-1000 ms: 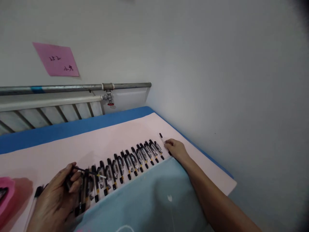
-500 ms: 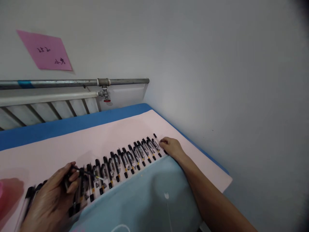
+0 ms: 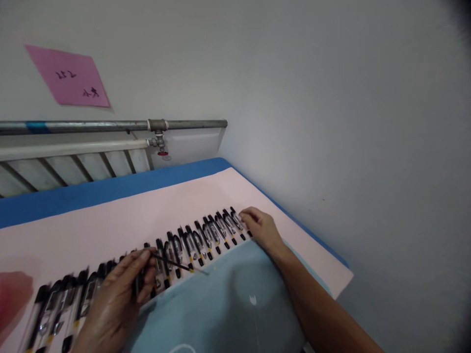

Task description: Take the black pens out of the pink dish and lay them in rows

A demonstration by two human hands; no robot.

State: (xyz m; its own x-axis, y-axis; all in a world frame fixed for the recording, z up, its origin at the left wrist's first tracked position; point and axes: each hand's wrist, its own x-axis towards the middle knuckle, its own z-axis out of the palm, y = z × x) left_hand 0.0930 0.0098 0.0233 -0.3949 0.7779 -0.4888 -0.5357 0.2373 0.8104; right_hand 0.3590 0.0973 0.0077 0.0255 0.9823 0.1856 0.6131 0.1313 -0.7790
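Note:
A long slanting row of clear-barrelled pens (image 3: 189,240) with black ends and clips lies on a pink sheet. My left hand (image 3: 121,289) is closed above the row's left half, pinching a thin pen refill (image 3: 172,262) between thumb and forefinger. The refill is dark with a yellow band and a pale end, and points right over light-blue cloth. Something dark shows beneath the curled fingers; I cannot make out what. At the row's right end my right hand (image 3: 261,228) has its fingertips bent together on the last pen (image 3: 237,220), which is partly covered.
The pink sheet (image 3: 191,198) lies on a blue tabletop (image 3: 110,184) in a wall corner. Light-blue cloth (image 3: 221,304) covers the near edge. A red, blurred object (image 3: 13,296) stands at left. A radiator (image 3: 66,169), pipe (image 3: 73,127) and pink note (image 3: 69,76) are behind.
My left hand has moved right along the row with the refill, uncovering pens at the left. My right hand has shifted slightly left, and the end pen now lies closer to its neighbours.

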